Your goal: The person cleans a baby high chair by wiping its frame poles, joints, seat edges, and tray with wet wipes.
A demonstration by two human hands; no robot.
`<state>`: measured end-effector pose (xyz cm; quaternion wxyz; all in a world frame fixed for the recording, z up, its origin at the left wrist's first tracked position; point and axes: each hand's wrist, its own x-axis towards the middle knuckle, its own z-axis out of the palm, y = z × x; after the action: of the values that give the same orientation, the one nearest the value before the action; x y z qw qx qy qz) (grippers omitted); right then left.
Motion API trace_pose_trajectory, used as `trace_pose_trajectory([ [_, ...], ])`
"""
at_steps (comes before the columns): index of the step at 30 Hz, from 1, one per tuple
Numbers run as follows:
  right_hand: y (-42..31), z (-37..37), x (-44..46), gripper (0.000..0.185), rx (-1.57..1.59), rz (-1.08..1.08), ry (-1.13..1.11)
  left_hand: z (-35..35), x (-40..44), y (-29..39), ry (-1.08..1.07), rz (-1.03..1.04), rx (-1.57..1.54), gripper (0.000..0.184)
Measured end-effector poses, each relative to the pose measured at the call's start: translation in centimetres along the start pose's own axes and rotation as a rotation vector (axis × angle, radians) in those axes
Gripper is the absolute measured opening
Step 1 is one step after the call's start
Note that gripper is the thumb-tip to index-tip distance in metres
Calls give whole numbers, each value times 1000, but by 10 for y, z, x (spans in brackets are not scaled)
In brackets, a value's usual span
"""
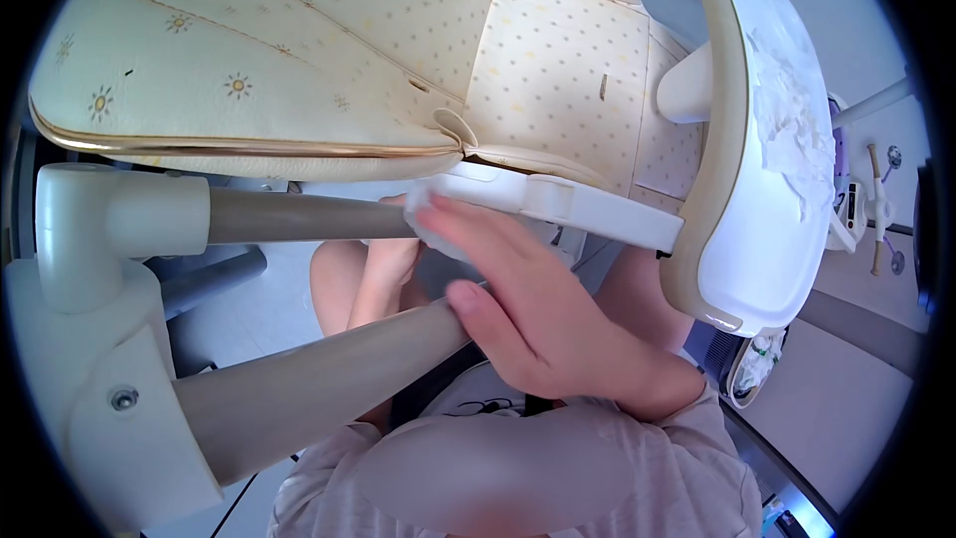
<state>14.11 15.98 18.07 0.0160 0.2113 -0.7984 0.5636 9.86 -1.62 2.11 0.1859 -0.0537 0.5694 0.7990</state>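
Observation:
My right hand (528, 309) presses a white wipe (435, 229) with its fingertips near the right end of the upper grey tube (299, 216). Its thumb lies by the end of the thick lower grey tube (329, 379). My left hand (393, 261) is lower down, partly behind the upper tube, and its fingers are hidden. Just above the wipe are the cream padded seat (558, 70) with small printed dots and suns, and its white side rail (568, 201).
A white tray (757, 139) with crumpled white wipes (792, 120) on it stands at the right. White plastic joints (90, 339) hold the tubes at the left. A basket (747, 384) with white items sits at the lower right.

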Motion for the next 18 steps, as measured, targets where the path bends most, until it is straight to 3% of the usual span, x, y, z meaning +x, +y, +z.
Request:
trace_pose_trajectory([
  [3, 1, 7, 26, 39, 267, 128, -16, 14, 0, 19, 182, -119, -111, 20],
  [5, -9, 1, 36, 41, 272, 271, -85, 65, -20, 97, 376, -99, -293, 21],
  [7, -11, -2, 37, 38, 270, 277, -137, 66, -25, 99, 453, 62, -359, 23],
  [11, -13, -1, 34, 36, 226, 257, -135, -12, -9, 42, 141, 468, -131, 25],
  [14, -12, 2, 31, 32, 314, 254, -68, -19, -7, 46, 10, 465, -44, 21],
  [18, -10, -8, 3, 22, 38, 63, 183, -34, 1, 34, -55, 472, 49, 15],
])
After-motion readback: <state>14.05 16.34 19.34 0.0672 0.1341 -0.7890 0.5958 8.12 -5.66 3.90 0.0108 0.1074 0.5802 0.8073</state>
